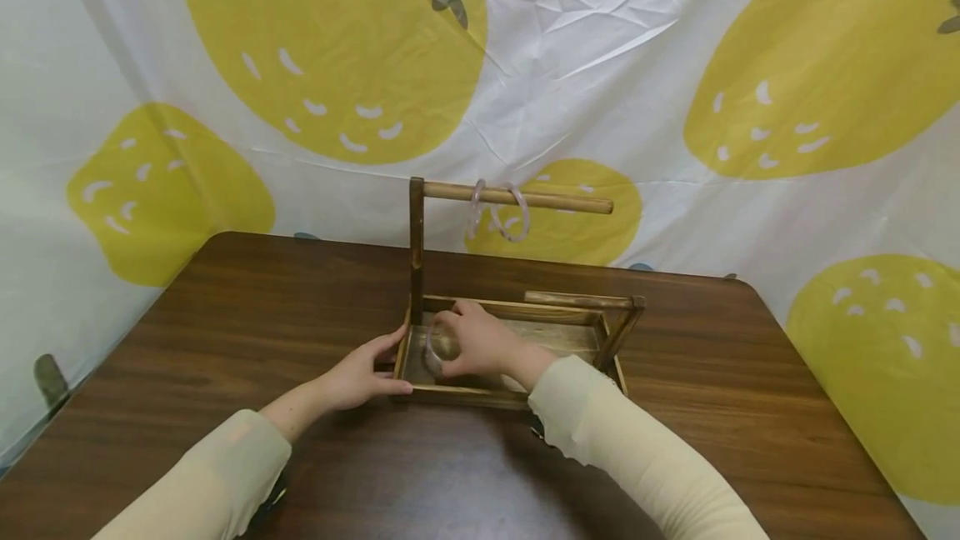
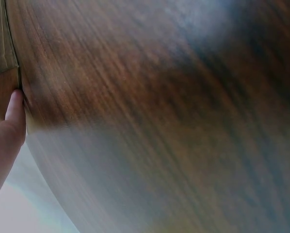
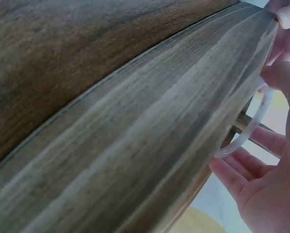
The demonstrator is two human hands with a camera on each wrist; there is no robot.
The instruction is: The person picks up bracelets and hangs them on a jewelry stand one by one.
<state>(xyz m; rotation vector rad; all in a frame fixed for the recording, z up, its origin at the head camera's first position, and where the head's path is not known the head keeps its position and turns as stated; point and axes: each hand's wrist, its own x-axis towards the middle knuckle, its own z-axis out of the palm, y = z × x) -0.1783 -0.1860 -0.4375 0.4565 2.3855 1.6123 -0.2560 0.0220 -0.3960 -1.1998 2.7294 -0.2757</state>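
Observation:
A wooden tray (image 1: 468,392) with raised bars stands on the table. My left hand (image 1: 360,373) holds its left end, thumb at the front corner and fingers against the end wall; in the left wrist view the thumb (image 2: 16,109) lies along that corner. Inside the tray's left part, my right hand (image 1: 480,342) pinches a pale translucent bangle (image 1: 430,350) between thumb and fingers. The right wrist view shows this bangle (image 3: 251,128) upright behind the front wall, its lower part hidden. Two pinkish bangles (image 1: 517,215) hang on the tall bar (image 1: 566,202).
At the tray's right end stands a lower wooden bar (image 1: 585,300) on a short post, pointing left. The brown table (image 1: 720,390) extends around the tray. Behind it hangs a white cloth (image 1: 600,90) with yellow fruit prints.

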